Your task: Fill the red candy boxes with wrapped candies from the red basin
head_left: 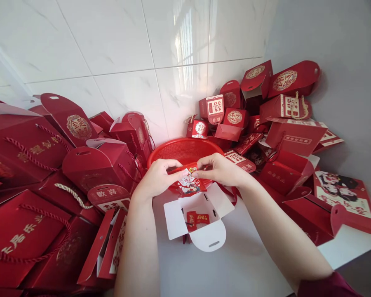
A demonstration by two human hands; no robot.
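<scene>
Both my hands hold a small red packet (188, 181) with a printed picture, just above an open gift box (200, 225). My left hand (157, 178) pinches the packet's left side with closed fingers. On the packet's right top corner, my right hand (221, 168) is closed. The box stands on a white table with its white flaps spread, and small red packets (198, 218) lie inside it. A red plastic basket (182, 149) sits right behind my hands.
Piles of red gift boxes and bags fill the left side (49, 185) and the back right corner (275, 107) against the tiled wall. A flat red box with a printed couple (343, 194) lies at the right. The table's edge (352, 251) runs at lower right.
</scene>
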